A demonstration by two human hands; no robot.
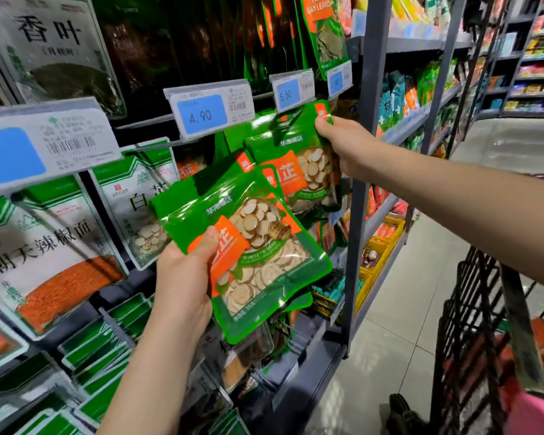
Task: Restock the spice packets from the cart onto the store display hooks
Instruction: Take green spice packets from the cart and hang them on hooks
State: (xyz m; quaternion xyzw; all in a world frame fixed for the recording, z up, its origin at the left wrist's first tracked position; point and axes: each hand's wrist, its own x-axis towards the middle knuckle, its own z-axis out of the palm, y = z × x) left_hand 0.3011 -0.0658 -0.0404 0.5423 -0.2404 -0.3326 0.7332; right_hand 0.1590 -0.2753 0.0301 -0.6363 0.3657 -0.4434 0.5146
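The green spice packet [299,164] in hand hangs against the display, its top edge right under the 5.50 price tag [291,91] and its long axis running nearly up and down, top tipped a little to the right. The right hand [343,146] pinches its upper right corner, thumb and fingertips pressed together on the orange tab, arm reaching in from the right. The hook itself is hidden behind the packet and tag, so it cannot be told whether the hanging hole is already on it. Judging from this, the step in hand is seating this packet, and the coming move turns on bringing the top edge level with the hook tip and pushing it back toward the display. Lower and to the left, near but apart from that packet, the left hand [182,277] grips a stack of matching packets [264,246], thumb on the front face and fingers curled behind. The stack lies tilted, tops to the upper left. The right hand is the nearer to the hook; the left only holds the supply. Further left are the 4.90 tag [208,113] and white packets [148,202] on a neighbouring hook. The black wire cart [478,309] stands well apart, low on the right in the aisle.
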